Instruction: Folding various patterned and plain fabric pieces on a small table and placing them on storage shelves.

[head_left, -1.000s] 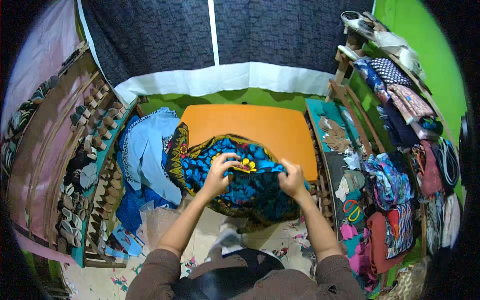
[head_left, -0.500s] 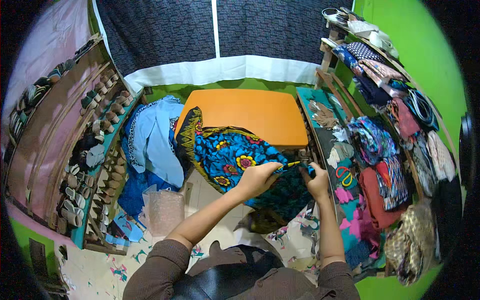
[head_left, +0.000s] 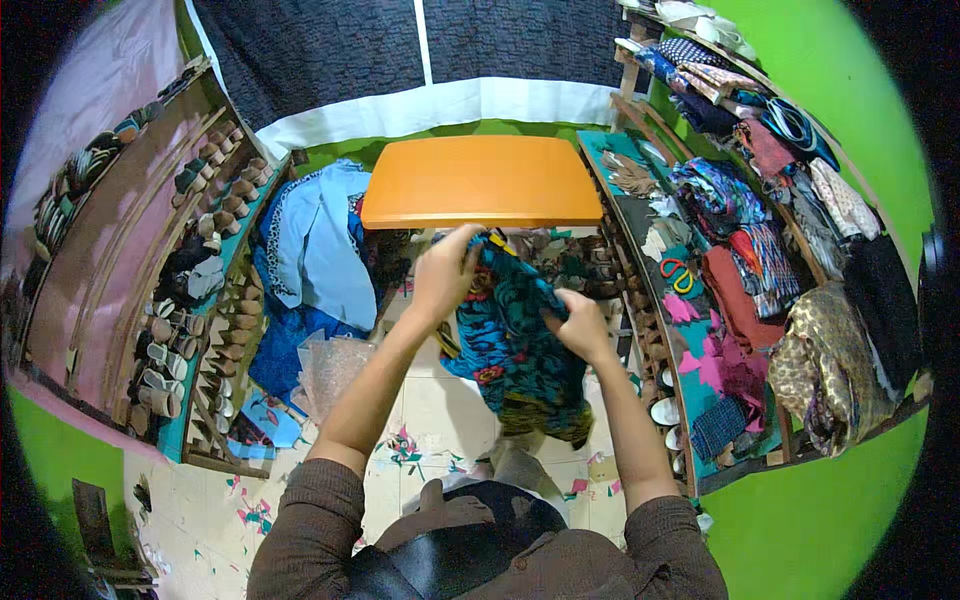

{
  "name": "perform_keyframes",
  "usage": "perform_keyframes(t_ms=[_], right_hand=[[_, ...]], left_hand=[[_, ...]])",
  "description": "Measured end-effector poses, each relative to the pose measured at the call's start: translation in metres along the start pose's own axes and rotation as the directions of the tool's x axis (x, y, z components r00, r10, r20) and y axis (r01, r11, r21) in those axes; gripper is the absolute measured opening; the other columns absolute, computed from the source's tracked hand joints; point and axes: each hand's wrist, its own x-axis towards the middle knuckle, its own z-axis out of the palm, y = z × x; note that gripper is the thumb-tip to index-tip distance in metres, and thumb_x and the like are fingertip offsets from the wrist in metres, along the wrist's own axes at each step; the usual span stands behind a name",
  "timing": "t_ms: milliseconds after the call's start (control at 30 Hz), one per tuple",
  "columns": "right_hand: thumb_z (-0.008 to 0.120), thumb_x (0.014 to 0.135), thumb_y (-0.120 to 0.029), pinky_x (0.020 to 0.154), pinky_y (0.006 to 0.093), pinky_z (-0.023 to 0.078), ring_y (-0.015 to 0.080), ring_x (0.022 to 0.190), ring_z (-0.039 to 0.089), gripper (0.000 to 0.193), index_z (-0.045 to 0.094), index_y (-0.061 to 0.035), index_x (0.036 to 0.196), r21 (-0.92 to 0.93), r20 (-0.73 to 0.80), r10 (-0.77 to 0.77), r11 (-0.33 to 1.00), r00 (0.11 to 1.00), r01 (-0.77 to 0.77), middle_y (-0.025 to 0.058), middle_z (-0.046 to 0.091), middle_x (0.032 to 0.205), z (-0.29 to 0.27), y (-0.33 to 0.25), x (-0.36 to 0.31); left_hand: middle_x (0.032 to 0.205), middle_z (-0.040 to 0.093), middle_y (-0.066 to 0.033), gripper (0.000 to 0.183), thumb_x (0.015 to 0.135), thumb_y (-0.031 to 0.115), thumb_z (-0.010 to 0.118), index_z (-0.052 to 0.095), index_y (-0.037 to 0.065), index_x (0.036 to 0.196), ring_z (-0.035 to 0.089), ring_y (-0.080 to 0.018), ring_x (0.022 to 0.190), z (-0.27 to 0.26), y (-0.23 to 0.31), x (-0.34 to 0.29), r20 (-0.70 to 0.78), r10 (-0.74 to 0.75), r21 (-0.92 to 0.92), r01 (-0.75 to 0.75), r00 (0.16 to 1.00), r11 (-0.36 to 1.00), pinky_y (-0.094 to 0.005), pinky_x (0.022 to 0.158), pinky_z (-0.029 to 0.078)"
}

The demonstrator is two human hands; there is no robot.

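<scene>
Flowered blue-and-black cloth (head_left: 535,350) hangs above the tiled floor (head_left: 428,415), this side of an orange table (head_left: 480,180), its length falling from upper left to lower right; the left hand (head_left: 443,275) clasps its upper end; the right hand (head_left: 582,325), nearer the bulk, pinches its edge.

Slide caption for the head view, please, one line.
Left hand and right hand hold a hanging blue floral cloth in front of an orange table, light-blue garment at left.

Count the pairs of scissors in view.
1: the scissors, with red and yellow handles, on the teal-topped bench at right, just left of the rust-red cloth. Others could be hidden under the piled fabrics.
</scene>
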Motion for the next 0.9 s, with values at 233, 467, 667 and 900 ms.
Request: perform_keyframes(t_ms=[233, 467, 667, 900], right_hand=[[0.065, 0.07, -0.02, 0.073, 0.0373, 0.046, 0.0349, 0.085, 0.06, 0.034, 0.061, -0.0036, 0.099, 0.033, 0.284, 0.203, 0.975, 0.937, -0.222, 0.0188, 0.064, 0.091, 0.019, -0.021, -0.014], [0.064, 0.07, -0.012, 0.075, 0.0339, 0.045, 0.0251, 0.082, 0.061, 0.034, 0.057, -0.0002, 0.101, 0.238, 0.442, 0.103, 0.944, 0.891, -0.228, 0.0168, 0.065, 0.089, -0.011, 0.009, 0.015], [0.069, 0.07, -0.027, 0.076, 0.0398, 0.045, 0.0341, 0.092, 0.059, 0.046, 0.055, -0.0048, 0.108, 0.16, 0.423, 0.067, 0.976, 0.904, -0.146, 0.0189, 0.063, 0.096, -0.002, 0.041, 0.03], [0.075, 0.072, -0.022, 0.072, 0.0298, 0.046, 0.0159, 0.069, 0.055, 0.042, 0.053, -0.0044, 0.103, 0.469, -0.274, -0.12, 0.85, 0.954, 0.241, 0.0049, 0.056, 0.073, -0.001, 0.016, 0.055]], left_hand=[[0.091, 0.061, -0.0138, 0.026, 0.078, 0.006, 0.056, 0.055, 0.01, 0.104, 0.06, -0.0329, 0.078, -0.021, 0.014, 0.017, -0.028, 0.187, 0.139, -0.182, 0.982, 0.973, -0.0373, 0.063, 0.048], [0.074, 0.049, -0.0069, 0.03, 0.072, 0.01, 0.054, 0.056, 0.014, 0.101, 0.058, -0.0229, 0.065, -0.039, 0.02, 0.047, 0.171, 0.478, 0.456, -0.499, 0.861, 0.737, -0.0339, 0.051, 0.045], [0.073, 0.048, -0.0039, 0.027, 0.07, 0.014, 0.056, 0.057, 0.014, 0.097, 0.057, -0.0187, 0.062, -0.043, 0.043, 0.09, 0.159, 0.692, 0.498, -0.663, 0.704, 0.559, -0.03, 0.05, 0.045], [0.074, 0.051, -0.0043, 0.026, 0.068, 0.012, 0.059, 0.057, 0.012, 0.095, 0.057, -0.0181, 0.062, -0.055, 0.026, 0.12, 0.168, 0.766, 0.518, -0.717, 0.62, 0.466, -0.0301, 0.047, 0.045]])
